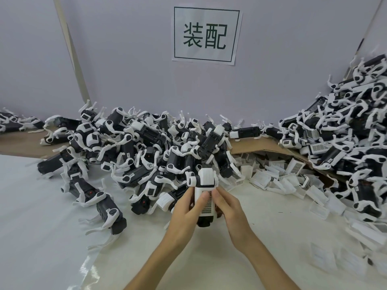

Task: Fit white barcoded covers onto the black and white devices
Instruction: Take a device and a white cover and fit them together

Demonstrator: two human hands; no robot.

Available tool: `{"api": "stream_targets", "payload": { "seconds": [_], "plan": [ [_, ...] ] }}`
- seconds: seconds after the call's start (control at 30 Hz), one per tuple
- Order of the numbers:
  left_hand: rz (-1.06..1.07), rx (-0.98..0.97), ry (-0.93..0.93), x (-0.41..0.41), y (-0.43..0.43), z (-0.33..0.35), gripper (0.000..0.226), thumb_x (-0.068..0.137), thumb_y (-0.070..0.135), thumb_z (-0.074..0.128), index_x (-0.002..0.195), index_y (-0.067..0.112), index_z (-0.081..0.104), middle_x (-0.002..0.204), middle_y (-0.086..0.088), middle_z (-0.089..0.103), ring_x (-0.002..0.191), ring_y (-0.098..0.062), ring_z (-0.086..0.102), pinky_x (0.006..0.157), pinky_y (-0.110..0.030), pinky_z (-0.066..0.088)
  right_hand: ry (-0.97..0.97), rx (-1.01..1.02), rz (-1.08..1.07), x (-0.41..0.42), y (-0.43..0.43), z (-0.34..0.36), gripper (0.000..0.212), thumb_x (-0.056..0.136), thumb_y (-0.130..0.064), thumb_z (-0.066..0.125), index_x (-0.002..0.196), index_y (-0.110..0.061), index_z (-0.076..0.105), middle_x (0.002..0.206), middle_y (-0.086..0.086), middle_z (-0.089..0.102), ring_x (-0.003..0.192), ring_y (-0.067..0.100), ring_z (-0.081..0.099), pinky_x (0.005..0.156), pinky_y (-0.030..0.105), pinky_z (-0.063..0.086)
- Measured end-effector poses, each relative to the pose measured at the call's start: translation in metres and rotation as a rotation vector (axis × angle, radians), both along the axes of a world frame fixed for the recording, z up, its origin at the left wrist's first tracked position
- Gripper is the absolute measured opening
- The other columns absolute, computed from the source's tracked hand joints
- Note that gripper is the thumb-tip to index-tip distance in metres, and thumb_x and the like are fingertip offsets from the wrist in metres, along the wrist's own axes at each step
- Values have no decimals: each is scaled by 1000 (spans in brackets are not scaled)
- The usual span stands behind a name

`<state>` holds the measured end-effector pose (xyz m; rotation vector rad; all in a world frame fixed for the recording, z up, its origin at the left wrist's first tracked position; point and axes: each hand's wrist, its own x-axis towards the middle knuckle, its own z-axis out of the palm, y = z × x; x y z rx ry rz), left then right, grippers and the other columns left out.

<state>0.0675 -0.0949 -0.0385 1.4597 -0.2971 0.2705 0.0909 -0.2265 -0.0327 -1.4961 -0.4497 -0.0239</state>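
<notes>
I hold one black and white device upright over the white table, just in front of the big pile. A white barcoded cover lies against its near face. My left hand grips the device's left side, thumb pressing on the cover. My right hand grips the right side, its thumb also on the cover. The device's black lower end shows below my fingers.
A large heap of black and white devices fills the middle and left. Another heap rises on cardboard at the right. Loose white covers are scattered at the right. A paper sign hangs on the wall.
</notes>
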Motion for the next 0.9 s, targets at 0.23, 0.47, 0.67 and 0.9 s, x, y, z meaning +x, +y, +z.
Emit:
{"api": "stream_targets", "payload": {
  "seconds": [0.23,0.47,0.67,0.9],
  "plan": [
    [38,45,-43,-3,-3,-5,34,94,43,54,121,25,64,99,5,73,90,-7,69,66,-16,54,-55,40,-61,1,3,-3,32,94,-35,60,106,-5,68,96,19,71,88,24,69,76,30,54],
    [30,52,-46,-2,-3,-6,31,96,42,54,122,29,64,103,4,73,97,-13,70,71,-19,55,-70,53,-112,0,6,-5,31,90,-38,60,103,-12,70,95,15,72,91,30,68,84,46,54],
    [6,217,-52,1,2,-5,34,90,40,66,122,29,59,93,13,70,86,-6,68,73,-29,59,23,52,-28,2,-1,0,43,98,-40,57,116,-1,64,110,28,67,105,43,65,93,51,53],
    [127,335,-130,0,1,-6,30,90,35,65,117,24,58,91,14,69,82,-11,69,77,-45,59,-26,16,-28,2,-2,0,43,92,-39,59,109,-1,65,102,30,65,91,33,65,82,45,54]
  ]
}}
